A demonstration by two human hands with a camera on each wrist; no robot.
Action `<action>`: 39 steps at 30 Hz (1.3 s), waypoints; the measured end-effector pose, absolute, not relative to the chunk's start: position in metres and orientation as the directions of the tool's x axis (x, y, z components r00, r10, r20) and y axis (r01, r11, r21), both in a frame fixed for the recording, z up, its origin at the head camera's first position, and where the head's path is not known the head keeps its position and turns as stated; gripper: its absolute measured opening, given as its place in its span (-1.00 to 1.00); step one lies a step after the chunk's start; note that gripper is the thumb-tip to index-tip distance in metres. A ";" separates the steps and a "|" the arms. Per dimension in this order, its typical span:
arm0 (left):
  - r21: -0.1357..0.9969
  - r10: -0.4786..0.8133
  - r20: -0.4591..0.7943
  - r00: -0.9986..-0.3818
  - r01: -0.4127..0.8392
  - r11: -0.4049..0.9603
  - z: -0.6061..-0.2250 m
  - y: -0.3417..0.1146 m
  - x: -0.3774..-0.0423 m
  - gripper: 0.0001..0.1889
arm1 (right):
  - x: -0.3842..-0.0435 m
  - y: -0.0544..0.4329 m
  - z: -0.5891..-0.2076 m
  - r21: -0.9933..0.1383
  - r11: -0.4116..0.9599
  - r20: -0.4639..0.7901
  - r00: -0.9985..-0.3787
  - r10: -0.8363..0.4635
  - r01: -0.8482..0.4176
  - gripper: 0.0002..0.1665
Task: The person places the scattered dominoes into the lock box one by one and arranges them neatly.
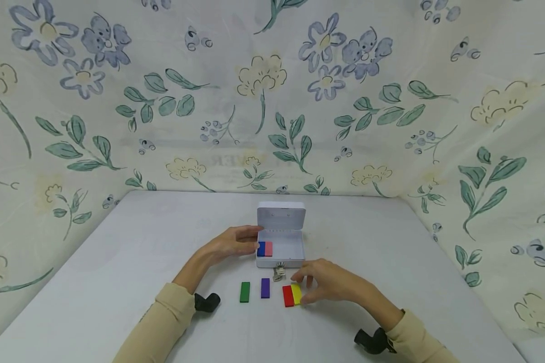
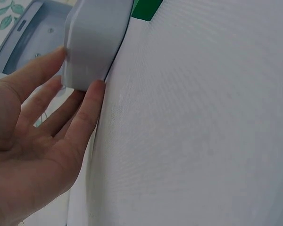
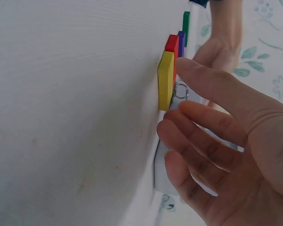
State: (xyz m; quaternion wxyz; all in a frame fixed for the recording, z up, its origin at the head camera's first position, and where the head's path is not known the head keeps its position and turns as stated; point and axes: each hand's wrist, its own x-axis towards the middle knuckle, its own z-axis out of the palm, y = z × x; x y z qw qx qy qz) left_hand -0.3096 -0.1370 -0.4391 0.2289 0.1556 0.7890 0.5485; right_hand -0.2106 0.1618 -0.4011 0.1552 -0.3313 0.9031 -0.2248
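Note:
My left hand (image 1: pixel 231 242) rests on the left side of a small white metal box (image 1: pixel 290 247), whose lid (image 1: pixel 280 218) stands raised at the back. In the left wrist view its fingertips lie against the box wall (image 2: pixel 92 52), thumb by the rim. Inside the box, at the left, a blue block (image 1: pixel 261 249) and a pink block (image 1: pixel 269 249) lie side by side. In front of the box, my right hand (image 1: pixel 331 282) hovers with spread, bent fingers around a yellow block (image 1: pixel 296 293). That block lies against a red block (image 1: pixel 288 296); the thumb tip is close to it.
Left of the red block lie a purple block (image 1: pixel 265 288) and a green block (image 1: pixel 244 292). Keys (image 1: pixel 279 274) hang at the box's front lock. Black wrist cameras (image 1: pixel 207 302) sit on both forearms. Floral cloth (image 1: pixel 236 126) surrounds the white table (image 1: pixel 163 217).

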 end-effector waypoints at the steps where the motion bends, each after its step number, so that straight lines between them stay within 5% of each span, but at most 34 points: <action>1: 0.937 0.497 -0.191 -0.847 -0.007 0.350 -0.439 -0.137 -0.310 -0.34 | -0.211 0.162 -0.401 -0.510 0.679 -0.134 -0.731 -0.669 -0.528 -0.45; 39: 0.934 0.496 -0.190 -0.847 0.001 0.358 -0.439 -0.137 -0.309 -0.36 | -0.211 0.160 -0.411 -0.451 0.685 -0.105 -0.728 -0.677 -0.572 -0.51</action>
